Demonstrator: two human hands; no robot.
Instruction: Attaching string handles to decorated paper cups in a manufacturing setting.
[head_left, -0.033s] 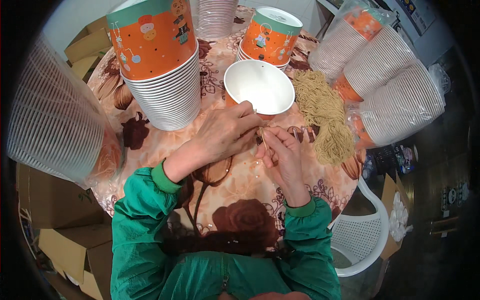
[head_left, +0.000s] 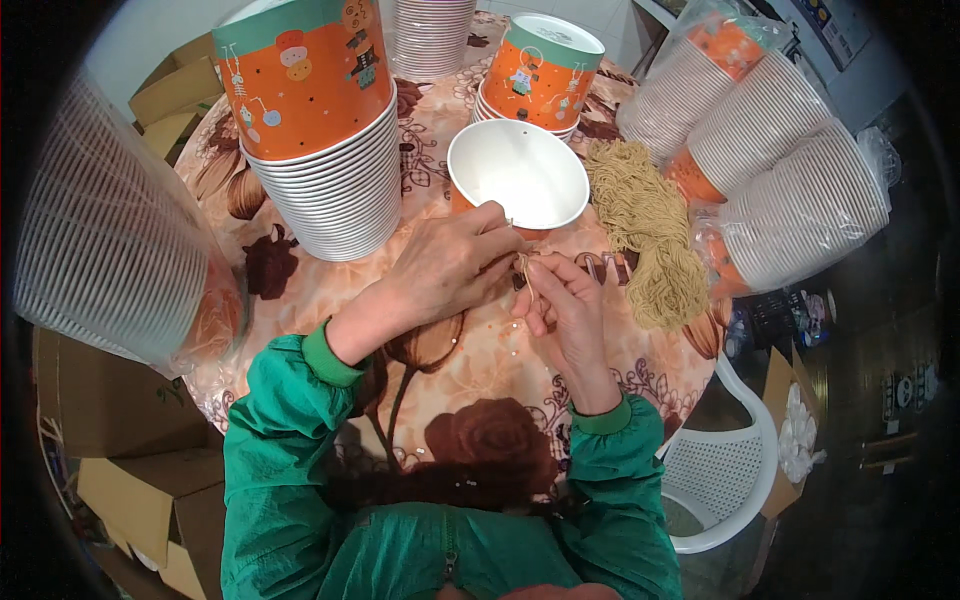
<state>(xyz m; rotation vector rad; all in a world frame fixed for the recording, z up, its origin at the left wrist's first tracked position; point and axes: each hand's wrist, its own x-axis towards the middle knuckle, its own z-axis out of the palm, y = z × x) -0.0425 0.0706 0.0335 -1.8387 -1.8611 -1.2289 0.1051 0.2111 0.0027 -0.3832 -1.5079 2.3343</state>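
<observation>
A paper tub (head_left: 530, 178) with a white inside and an orange outside tilts its mouth toward me. My left hand (head_left: 455, 255) is bent in front of its near side, fingers curled beside the rim; its fingertips and whatever they grip are hidden. Close against it, my right hand (head_left: 568, 300) pinches a thin tan string (head_left: 528, 275) between thumb and forefinger, the other fingers curled in. To the right of the tub lies a loose hank of tan yarn (head_left: 655, 235).
Tall stacks of orange tubs (head_left: 325, 190) stand at the left, and an upturned tub stack (head_left: 545, 75) at the back. Plastic-wrapped stacks (head_left: 800, 210) line the right, another wrapped stack (head_left: 120, 230) the far left. A white chair (head_left: 715, 475) and cardboard boxes (head_left: 150, 500) flank the table.
</observation>
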